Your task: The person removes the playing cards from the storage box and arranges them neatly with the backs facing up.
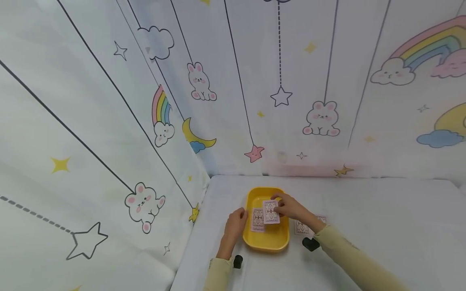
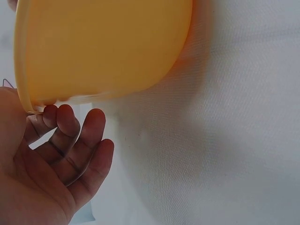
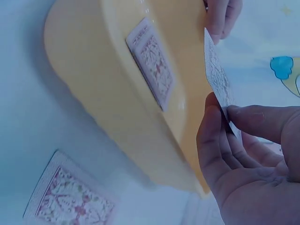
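Above the yellow plastic tray (image 1: 267,241), my right hand (image 1: 292,208) pinches a patterned-back playing card (image 1: 271,215); my left hand (image 1: 236,221) grips the tray's edge. A light pinch and steady tray should serve best.

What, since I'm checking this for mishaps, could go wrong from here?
The right grip pinches a card near one edge, so it might slip and land askew. The left grip touches the rim of the yellow tray; a tug could slide the cards inside.
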Tool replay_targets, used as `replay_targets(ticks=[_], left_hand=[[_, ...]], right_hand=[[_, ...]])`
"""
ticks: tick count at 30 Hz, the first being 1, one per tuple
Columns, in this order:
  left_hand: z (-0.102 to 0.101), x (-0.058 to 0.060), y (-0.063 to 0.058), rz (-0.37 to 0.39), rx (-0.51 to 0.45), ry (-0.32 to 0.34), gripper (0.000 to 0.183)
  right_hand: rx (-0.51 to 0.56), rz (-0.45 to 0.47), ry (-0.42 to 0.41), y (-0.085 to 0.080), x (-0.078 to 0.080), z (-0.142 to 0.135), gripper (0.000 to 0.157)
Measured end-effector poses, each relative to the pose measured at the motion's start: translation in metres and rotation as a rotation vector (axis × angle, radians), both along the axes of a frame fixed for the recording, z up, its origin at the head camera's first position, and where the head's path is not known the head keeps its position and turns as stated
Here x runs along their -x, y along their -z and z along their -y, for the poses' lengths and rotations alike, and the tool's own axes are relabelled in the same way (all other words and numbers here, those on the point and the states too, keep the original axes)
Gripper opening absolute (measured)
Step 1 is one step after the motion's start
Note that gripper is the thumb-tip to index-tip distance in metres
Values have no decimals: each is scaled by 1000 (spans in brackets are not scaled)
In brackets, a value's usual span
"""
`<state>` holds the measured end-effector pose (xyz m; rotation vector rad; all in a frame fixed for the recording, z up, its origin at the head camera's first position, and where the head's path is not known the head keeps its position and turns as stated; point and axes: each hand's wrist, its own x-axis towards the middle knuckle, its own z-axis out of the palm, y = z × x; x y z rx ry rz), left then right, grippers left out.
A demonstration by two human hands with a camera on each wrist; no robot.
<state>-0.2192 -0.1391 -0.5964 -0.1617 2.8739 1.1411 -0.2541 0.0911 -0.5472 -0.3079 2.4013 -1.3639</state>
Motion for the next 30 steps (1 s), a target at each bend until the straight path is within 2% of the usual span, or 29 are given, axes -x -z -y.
replay_targets(ticks=[4,12,20,30], left_hand=[[1,-1,0,-9,-2,12,28],[0,-3,-3,-15,-5,20,27],[-2,-3,-6,-9,6,4,27],[-3,-4,-9,-10,-10,9,27]], right_hand=[[24,-4,10,-1,-5,-15,43],[34,11,82,10,-11,-47,41],[96,-33,50,12,-16,-82,45],[39,-63,82,22,-19,-120,45]])
